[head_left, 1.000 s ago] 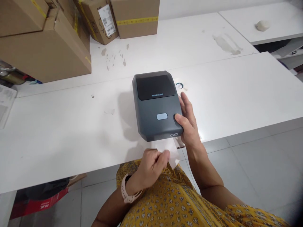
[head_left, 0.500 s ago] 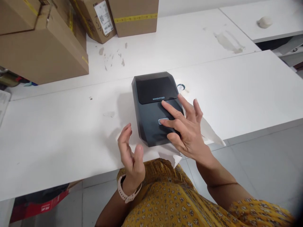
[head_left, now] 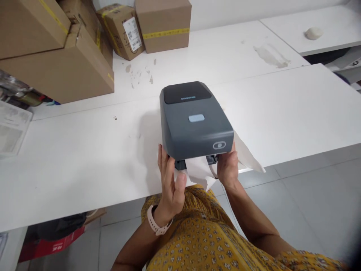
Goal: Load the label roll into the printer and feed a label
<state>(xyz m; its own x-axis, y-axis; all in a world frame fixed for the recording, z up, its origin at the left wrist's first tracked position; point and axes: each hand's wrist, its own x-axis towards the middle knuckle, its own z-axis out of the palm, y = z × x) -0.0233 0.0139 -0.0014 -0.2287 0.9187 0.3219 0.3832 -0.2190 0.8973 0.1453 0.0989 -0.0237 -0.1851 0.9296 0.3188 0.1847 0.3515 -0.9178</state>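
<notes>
A dark grey label printer [head_left: 194, 133] stands near the front edge of the white table, its front towards me. Its cover is raised at the front, leaving a gap where black inner parts show. A white paper strip [head_left: 199, 171] hangs out of that gap, its end torn or folded. My left hand [head_left: 170, 178] has its fingers against the printer's front left corner, with the thumb standing apart. Around the front right corner curl the fingers of my right hand [head_left: 229, 165], partly hidden by the cover.
Cardboard boxes [head_left: 84, 69] with yellow tape are stacked at the back left. A clear plastic case [head_left: 12, 130] lies at the left edge. White sheet material [head_left: 248, 156] sticks out right of the printer over the table edge. A pale lump [head_left: 313, 33] sits far right.
My right hand has moved from the button on top to the front right corner. My left hand has come up to the front left corner. The cover's front has risen.
</notes>
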